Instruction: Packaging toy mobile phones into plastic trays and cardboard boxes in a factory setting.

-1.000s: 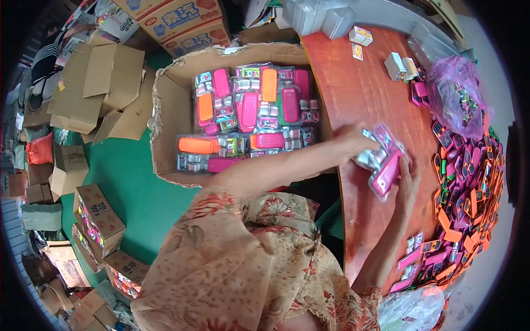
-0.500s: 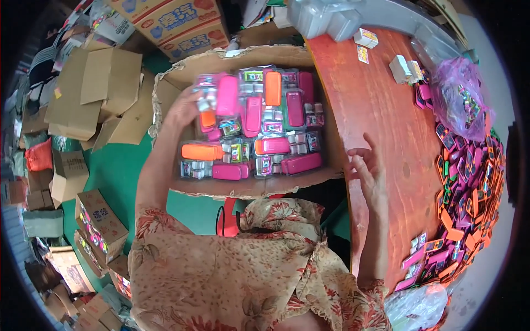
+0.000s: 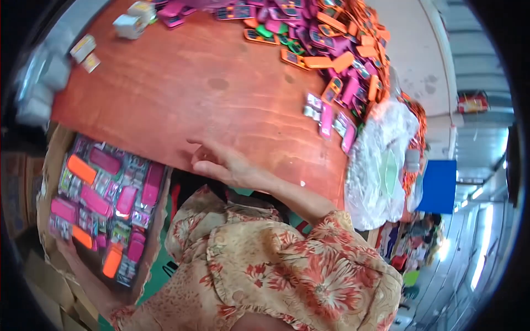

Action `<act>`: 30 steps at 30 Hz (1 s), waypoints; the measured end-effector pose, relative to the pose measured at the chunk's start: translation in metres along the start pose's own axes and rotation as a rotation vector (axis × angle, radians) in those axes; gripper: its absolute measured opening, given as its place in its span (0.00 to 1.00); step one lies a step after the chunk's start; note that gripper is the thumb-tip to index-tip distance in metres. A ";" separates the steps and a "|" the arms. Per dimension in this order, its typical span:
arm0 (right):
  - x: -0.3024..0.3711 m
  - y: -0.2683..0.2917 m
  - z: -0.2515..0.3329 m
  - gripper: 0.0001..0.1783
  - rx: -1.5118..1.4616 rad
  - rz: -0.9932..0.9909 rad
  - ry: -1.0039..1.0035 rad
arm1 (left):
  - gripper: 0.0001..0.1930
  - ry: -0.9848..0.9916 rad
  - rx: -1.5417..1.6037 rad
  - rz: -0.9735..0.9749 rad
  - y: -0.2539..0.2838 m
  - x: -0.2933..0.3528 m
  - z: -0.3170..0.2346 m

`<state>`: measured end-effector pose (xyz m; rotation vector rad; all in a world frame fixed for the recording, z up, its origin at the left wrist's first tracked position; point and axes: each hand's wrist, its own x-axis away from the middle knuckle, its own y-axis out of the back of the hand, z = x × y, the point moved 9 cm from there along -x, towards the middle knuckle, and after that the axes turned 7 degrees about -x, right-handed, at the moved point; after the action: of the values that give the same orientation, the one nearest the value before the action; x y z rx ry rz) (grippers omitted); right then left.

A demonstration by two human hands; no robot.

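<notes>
My left hand (image 3: 66, 246) is inside the cardboard box (image 3: 160, 216) at the lower left, gripping the edge of a clear pack with a pink toy phone (image 3: 64, 210). Its fingertips are partly hidden by the pack. Around it lie several more clear packs, among them one with an orange toy phone (image 3: 81, 169) and one with a dark pink toy phone (image 3: 153, 185). My right hand (image 3: 221, 164) hovers at the near edge of the reddish wooden table (image 3: 182, 110), holding nothing, its fingers apart.
A heap of loose toy phones (image 3: 342, 59) in orange, pink, purple and green covers the far right of the table. Two clear packs (image 3: 326, 120) lie before it. A clear plastic bag (image 3: 381, 165) rests at the right edge. Small white boxes (image 3: 130, 26) stand far left.
My view has swung right, so the box now appears at the lower left and the table fills the middle. My left hand stays at the same pack; my right hand remains empty.
</notes>
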<state>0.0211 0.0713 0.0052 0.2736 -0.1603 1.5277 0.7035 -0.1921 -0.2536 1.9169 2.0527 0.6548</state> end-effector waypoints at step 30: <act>0.157 0.198 -0.009 0.26 1.117 -1.179 -0.021 | 0.12 -0.380 0.010 -0.122 -0.237 0.184 -0.428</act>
<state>-0.1704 0.2285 0.0546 1.0421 0.7584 0.2892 0.2745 -0.0805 0.0225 1.7433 1.9103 0.2290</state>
